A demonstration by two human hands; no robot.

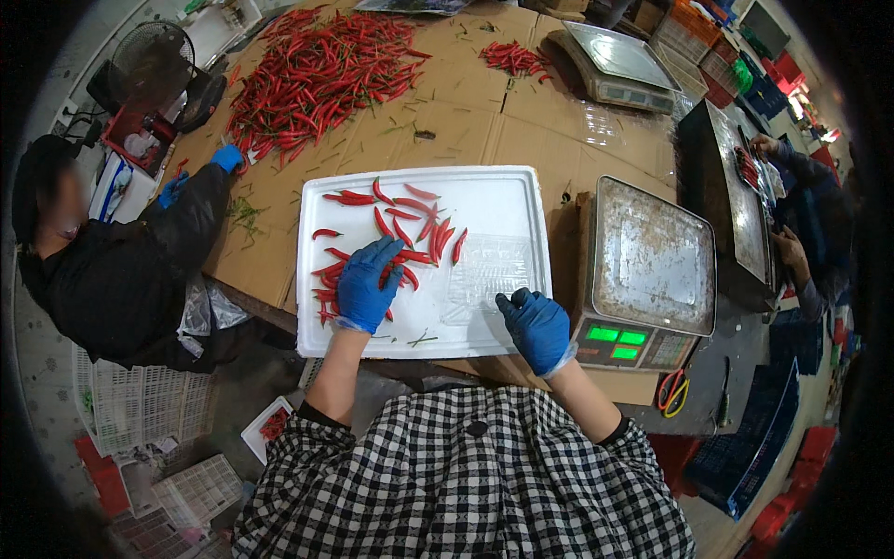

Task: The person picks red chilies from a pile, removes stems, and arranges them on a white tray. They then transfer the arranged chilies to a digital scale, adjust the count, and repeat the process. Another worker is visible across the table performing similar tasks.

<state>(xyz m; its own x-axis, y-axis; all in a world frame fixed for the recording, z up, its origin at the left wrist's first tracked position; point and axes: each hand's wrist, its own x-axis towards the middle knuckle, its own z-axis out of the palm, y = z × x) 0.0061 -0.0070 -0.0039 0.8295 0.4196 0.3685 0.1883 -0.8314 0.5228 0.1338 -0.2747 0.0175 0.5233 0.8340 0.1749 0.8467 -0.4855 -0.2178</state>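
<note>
A white foam tray [419, 345] lies in front of me with loose red chili peppers [415, 204] spread over its left and middle part. My left hand [367, 283], in a blue glove, rests over some of these peppers. Red shows between its thumb and fingers, but whether it grips a pepper is hidden. On the tray's right side lies a clear plastic punnet [489, 272]. My right hand [536, 328], also blue-gloved, is at the punnet's near right corner with fingers curled. Whether they pinch its rim cannot be made out.
A digital scale [653, 255] with a lit display stands right of the tray, scissors [672, 393] beside it. A large chili pile [321, 77] covers the far left of the cardboard-topped table [447, 140]. Co-workers are at left, a gloved hand [227, 158] by the pile, and at right.
</note>
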